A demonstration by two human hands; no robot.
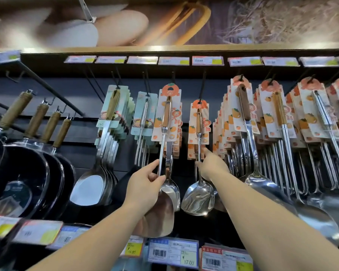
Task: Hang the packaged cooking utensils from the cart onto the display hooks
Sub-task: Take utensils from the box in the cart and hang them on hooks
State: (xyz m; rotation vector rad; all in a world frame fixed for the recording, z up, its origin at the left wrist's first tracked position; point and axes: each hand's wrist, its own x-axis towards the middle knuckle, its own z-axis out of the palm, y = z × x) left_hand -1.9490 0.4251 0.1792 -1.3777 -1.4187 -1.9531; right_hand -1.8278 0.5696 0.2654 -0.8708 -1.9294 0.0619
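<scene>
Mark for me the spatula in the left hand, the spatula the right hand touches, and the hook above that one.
left-hand spatula [160, 153], head view, steel shaft
right-hand spatula [198, 198], head view, blade
hook [203, 83], head view, black arm

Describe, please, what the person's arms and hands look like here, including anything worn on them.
Both arms are bare for as far as the picture shows them: no sleeves, gloves, watch, bracelets or rings on the left hand or right hand. No markings show, and the fingernails are too blurred to judge.

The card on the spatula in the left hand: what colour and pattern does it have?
White card with orange fruit prints and an orange top, seen best in the head view.
</scene>
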